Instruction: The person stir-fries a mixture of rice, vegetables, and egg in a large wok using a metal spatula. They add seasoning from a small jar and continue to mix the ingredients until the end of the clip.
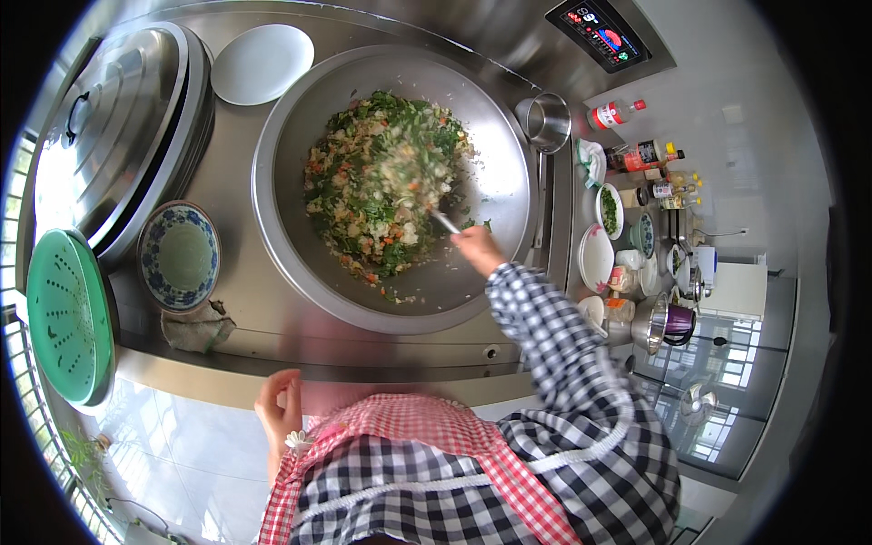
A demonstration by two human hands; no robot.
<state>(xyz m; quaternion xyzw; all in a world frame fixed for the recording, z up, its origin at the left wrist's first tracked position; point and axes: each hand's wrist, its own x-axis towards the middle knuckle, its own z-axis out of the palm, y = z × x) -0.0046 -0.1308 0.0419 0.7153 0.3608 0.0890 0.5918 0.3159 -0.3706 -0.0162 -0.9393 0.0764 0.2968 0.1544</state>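
Note:
A large metal wok [300, 286] holds a mix of rice, chopped greens and orange bits [368, 204]. My right hand [479, 249] grips the handle of a utensil [446, 221], whose head is blurred and covered by the food. Some grains and leaves cling to the wok's right side. My left hand [281, 407] hangs in front of the counter edge, fingers loosely curled, holding nothing that shows. Left of the wok stand a blue-patterned ceramic bowl [179, 257] and a crumpled cloth [197, 329]. A white plate [262, 65] lies behind them, close to the wok's rim.
Far left are a large lidded steel pan [129, 129] and a green plastic colander [70, 317]. On the right stand a steel pot [547, 122], a red-capped bottle [613, 114], a dish of chopped greens [609, 211] and a white plate [595, 257]. A lit control panel [599, 35] is at the back.

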